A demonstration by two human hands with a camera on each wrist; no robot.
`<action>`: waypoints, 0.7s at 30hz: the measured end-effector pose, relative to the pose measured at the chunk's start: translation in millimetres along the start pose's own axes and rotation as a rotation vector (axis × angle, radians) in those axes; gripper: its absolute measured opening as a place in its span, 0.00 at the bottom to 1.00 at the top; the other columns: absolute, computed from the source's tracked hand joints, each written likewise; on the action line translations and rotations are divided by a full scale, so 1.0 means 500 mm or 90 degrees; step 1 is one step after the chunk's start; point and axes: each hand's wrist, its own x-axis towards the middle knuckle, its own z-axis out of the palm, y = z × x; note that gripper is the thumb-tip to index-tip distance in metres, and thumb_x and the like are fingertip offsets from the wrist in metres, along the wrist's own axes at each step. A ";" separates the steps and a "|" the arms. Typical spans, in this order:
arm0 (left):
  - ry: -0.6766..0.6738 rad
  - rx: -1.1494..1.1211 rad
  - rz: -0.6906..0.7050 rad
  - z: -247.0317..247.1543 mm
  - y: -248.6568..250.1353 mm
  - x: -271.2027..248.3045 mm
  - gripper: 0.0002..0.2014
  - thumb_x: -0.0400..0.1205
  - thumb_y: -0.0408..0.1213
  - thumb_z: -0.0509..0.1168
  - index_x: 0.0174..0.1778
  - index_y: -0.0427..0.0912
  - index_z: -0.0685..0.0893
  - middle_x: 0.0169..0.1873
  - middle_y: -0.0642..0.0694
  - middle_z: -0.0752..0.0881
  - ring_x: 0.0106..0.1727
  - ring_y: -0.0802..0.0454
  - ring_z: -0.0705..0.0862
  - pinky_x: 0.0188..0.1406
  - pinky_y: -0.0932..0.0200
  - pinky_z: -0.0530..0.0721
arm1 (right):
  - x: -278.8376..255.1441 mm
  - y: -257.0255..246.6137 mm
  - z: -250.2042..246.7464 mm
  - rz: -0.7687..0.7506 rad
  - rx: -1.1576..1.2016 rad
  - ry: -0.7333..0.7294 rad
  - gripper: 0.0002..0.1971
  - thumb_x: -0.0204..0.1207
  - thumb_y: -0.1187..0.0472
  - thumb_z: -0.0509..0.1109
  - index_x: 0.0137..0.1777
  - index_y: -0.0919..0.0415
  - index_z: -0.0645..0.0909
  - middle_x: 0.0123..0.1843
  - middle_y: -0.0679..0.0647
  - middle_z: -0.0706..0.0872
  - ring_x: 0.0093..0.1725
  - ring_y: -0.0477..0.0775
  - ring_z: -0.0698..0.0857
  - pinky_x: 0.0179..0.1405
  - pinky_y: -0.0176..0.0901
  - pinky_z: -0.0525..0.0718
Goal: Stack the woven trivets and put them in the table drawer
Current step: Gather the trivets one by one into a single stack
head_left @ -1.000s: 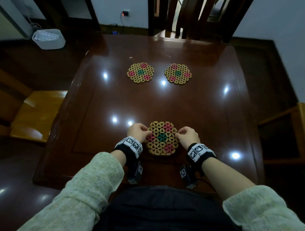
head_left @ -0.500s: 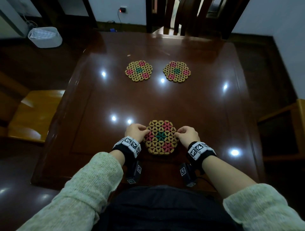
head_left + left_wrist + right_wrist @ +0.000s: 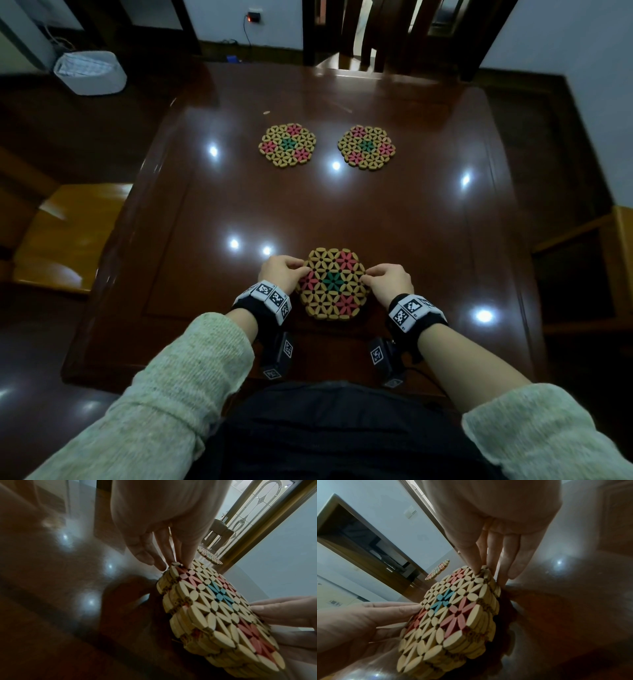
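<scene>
A stack of woven trivets (image 3: pixel 334 284) with cream, pink and teal petals lies near the front edge of the dark glossy table (image 3: pixel 411 222). My left hand (image 3: pixel 282 274) grips its left edge and my right hand (image 3: pixel 390 282) grips its right edge. In the left wrist view the fingertips (image 3: pixel 161 566) press against the stack (image 3: pixel 214 608), which shows several layers. In the right wrist view the fingers (image 3: pixel 477 566) pinch the stack (image 3: pixel 453 612) at its rim. Two single trivets lie farther back, one on the left (image 3: pixel 287 145) and one on the right (image 3: pixel 366 147). No drawer is visible.
A wooden chair seat (image 3: pixel 68 233) stands left of the table, another chair (image 3: pixel 359 34) at the far side and one (image 3: pixel 599 267) on the right. A white basket (image 3: pixel 90 72) sits on the floor at the back left.
Both hands stay at the stack's edges and the stack keeps its place; only the head view has drifted slightly.
</scene>
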 end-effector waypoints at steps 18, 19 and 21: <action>-0.028 0.044 0.003 -0.008 0.009 -0.003 0.13 0.76 0.45 0.73 0.56 0.49 0.90 0.54 0.52 0.91 0.55 0.53 0.87 0.59 0.54 0.85 | 0.011 0.006 0.004 0.022 0.028 -0.032 0.09 0.73 0.53 0.76 0.52 0.49 0.88 0.54 0.51 0.89 0.53 0.53 0.87 0.55 0.54 0.88; -0.030 0.054 0.007 -0.008 0.011 -0.005 0.13 0.76 0.45 0.73 0.56 0.50 0.90 0.53 0.52 0.91 0.55 0.53 0.88 0.58 0.54 0.85 | 0.010 0.005 0.004 0.021 0.028 -0.033 0.08 0.73 0.53 0.76 0.52 0.49 0.88 0.53 0.50 0.89 0.53 0.53 0.87 0.55 0.54 0.89; -0.033 0.063 0.008 -0.009 0.012 -0.006 0.12 0.76 0.46 0.73 0.55 0.51 0.90 0.52 0.53 0.91 0.53 0.54 0.88 0.57 0.55 0.86 | 0.010 0.003 0.005 0.017 0.027 -0.027 0.08 0.72 0.53 0.76 0.51 0.49 0.88 0.52 0.50 0.89 0.52 0.53 0.87 0.54 0.54 0.89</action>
